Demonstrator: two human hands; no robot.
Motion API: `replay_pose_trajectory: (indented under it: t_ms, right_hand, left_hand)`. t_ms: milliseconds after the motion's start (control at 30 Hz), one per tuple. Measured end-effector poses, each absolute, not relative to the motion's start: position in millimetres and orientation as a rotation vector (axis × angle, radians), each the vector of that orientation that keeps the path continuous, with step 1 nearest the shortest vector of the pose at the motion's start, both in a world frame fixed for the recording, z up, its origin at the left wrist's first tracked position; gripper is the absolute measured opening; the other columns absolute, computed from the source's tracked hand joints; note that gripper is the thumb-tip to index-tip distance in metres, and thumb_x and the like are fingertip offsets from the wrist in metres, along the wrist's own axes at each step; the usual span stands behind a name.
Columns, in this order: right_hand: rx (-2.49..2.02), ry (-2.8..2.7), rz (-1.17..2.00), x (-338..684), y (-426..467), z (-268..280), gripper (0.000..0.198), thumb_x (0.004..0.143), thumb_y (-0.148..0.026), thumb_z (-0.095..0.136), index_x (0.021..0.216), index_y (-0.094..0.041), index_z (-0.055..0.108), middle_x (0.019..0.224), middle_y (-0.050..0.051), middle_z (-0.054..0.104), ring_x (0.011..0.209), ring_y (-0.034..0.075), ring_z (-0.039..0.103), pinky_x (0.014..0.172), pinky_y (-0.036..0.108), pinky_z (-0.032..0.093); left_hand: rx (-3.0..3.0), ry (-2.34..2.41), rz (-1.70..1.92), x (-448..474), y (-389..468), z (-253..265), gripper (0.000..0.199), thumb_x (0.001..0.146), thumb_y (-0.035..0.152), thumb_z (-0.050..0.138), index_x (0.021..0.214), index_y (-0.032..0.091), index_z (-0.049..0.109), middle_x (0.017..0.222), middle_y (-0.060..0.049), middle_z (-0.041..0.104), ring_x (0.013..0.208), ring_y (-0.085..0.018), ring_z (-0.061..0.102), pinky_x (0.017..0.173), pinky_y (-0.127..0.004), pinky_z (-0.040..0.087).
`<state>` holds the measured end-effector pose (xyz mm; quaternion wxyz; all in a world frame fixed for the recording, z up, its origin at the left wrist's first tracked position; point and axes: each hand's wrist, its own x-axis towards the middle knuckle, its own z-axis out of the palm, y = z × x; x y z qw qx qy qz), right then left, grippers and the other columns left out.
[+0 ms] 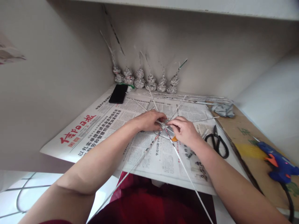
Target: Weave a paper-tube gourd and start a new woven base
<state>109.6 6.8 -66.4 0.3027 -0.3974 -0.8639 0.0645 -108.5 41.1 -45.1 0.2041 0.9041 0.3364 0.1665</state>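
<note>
Thin rolled-newspaper sticks (178, 155) cross at one point and fan outward like spokes, two of them reaching down past the table's front edge. My left hand (152, 120) curls over the left side of the crossing, with thumb and fingers closed on the paper sticks. From the right, my right hand (184, 130) pinches the sticks close to the same spot. The fingers partly hide the centre, so how the sticks are joined there cannot be made out. A small orange-yellow thing (174, 138) shows just under my right hand. Printed newspaper (130, 152) lies beneath everything.
Several gourd-shaped woven paper pieces (140, 79) stand along the back wall. A black phone (118, 94) lies back left; loose paper sticks (198, 101) and a crumpled grey cloth (223, 110) back right. Black scissors (215, 137) and a blue glue gun (277, 161) are right. A shelf (210, 7) hangs overhead.
</note>
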Motion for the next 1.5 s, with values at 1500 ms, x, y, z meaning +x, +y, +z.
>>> replay_pose_trajectory:
  t_ms: [1500]
  right_hand:
    - [-1.963,-2.07,0.33,208,22,-28,0.024,0.083,-0.015,0.051,0.089,-0.024,0.073,0.086,0.001,0.071,0.073,0.016,0.059,0.066,0.024,0.042]
  left_hand:
    - [2.416,1.27,0.82,-108,51,-52,0.023,0.084,0.028,0.053,0.095,0.02,0.072,0.095,-0.004,0.074,0.086,-0.019,0.067,0.076,-0.028,0.05]
